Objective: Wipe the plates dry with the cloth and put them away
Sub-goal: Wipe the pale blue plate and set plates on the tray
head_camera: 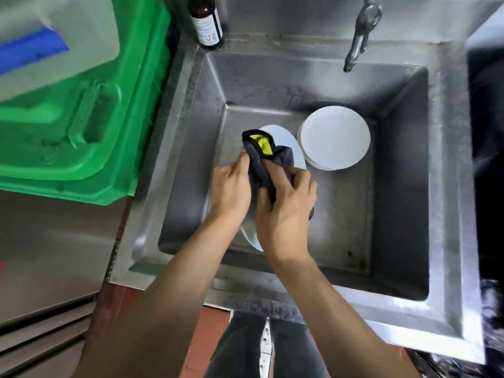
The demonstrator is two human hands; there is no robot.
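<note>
Head view: Both hands work over the steel sink (425, 148). The left hand (231, 192) grips the left edge of a white plate (286, 140) held tilted above the basin. The right hand (286, 211) clutches a dark cloth (272, 159) with a yellow inner face, pressed against that plate. At 2 o'clock from the hands, a stack of plates (335, 137) lies on the basin floor. Faucet (360, 34) at 12 o'clock; brown bottle (207, 23) at 11 o'clock; green crate (81, 132) at 9 o'clock.
</note>
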